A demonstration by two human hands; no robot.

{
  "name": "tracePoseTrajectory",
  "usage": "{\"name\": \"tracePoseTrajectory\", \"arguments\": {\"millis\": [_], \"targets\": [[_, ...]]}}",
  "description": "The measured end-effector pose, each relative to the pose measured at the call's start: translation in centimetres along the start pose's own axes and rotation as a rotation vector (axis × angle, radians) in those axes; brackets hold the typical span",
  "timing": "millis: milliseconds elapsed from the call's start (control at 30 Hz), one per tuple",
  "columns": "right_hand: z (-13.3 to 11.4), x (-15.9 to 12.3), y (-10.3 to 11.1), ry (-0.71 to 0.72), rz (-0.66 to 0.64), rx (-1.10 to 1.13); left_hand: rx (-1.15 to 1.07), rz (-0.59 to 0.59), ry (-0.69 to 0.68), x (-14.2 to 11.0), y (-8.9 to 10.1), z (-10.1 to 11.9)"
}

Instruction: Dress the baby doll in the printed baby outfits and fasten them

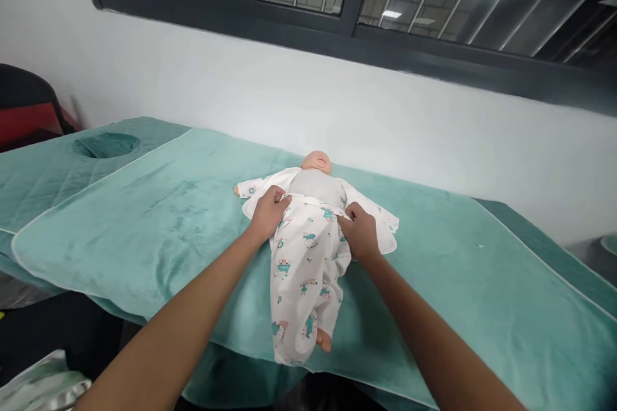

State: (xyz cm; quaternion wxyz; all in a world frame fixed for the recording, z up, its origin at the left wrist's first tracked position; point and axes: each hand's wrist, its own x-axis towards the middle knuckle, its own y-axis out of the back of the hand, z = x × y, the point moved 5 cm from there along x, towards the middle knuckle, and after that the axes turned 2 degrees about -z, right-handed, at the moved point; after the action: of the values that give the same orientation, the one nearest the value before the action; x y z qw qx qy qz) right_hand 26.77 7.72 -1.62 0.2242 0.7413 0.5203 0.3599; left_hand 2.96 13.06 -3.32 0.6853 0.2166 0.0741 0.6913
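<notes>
A baby doll (317, 162) lies on its back on a green padded bed, its head toward the wall. It wears an opened white printed jacket (371, 205) with the sleeves spread out, and its grey torso (315, 186) shows. White printed baby pants (301, 270) cover its legs; one foot (324, 340) pokes out of a leg end, while the other is hidden in the cloth. My left hand (270, 210) pinches the waistband at one side. At the opposite side my right hand (360, 231) grips the waistband, fingers curled.
A green cover (193, 205) spreads over the bed, which has a face hole (106, 144) at the left. Behind stand a white wall (241, 83) and a barred window. A black and red chair (29, 109) is at far left; crumpled cloth (43, 385) lies at lower left.
</notes>
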Motion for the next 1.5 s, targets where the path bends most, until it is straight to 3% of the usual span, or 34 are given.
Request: {"name": "tracePoseTrajectory", "arguments": {"millis": [133,233,367,500,733,867,1067,1233,1433,1500], "targets": [[1.8,-0.4,-1.0,-0.054,0.024,-0.003,-0.002,0.023,0.008,0.0,-0.1,-1.0],[1.8,-0.4,-0.5,0.007,-0.063,0.036,0.019,-0.006,-0.025,-0.5,-0.1,-1.3],[0.2,0.2,0.5,0.124,-0.350,0.212,0.055,-0.056,-0.081,-0.7,-0.5,-1.5],[-1.4,0.3,1.2,0.116,-0.660,0.281,0.088,-0.047,-0.123,-0.7,-0.8,-2.1],[-2.6,-0.8,1.9,0.151,-0.922,0.176,0.043,-0.036,-0.150,-1.0,-0.7,-2.3],[-1.6,-1.7,2.5,0.065,-1.090,0.331,-0.020,-0.023,-0.117,-1.2,-0.1,-1.9],[-0.5,-1.9,2.4,-0.091,-0.983,0.422,0.078,-0.044,-0.217,-1.5,-0.6,-1.7],[-3.5,-1.6,1.1,0.069,-1.026,0.299,0.198,0.033,-0.377,-2.3,-0.7,-1.2],[-4.7,-0.4,3.1,0.148,-0.762,0.379,0.222,0.029,-0.396,-2.9,-0.6,-0.9],[-4.0,-0.5,3.7,0.160,-0.772,0.327,0.205,0.041,-0.335,-2.9,-0.4,-1.1]]}}
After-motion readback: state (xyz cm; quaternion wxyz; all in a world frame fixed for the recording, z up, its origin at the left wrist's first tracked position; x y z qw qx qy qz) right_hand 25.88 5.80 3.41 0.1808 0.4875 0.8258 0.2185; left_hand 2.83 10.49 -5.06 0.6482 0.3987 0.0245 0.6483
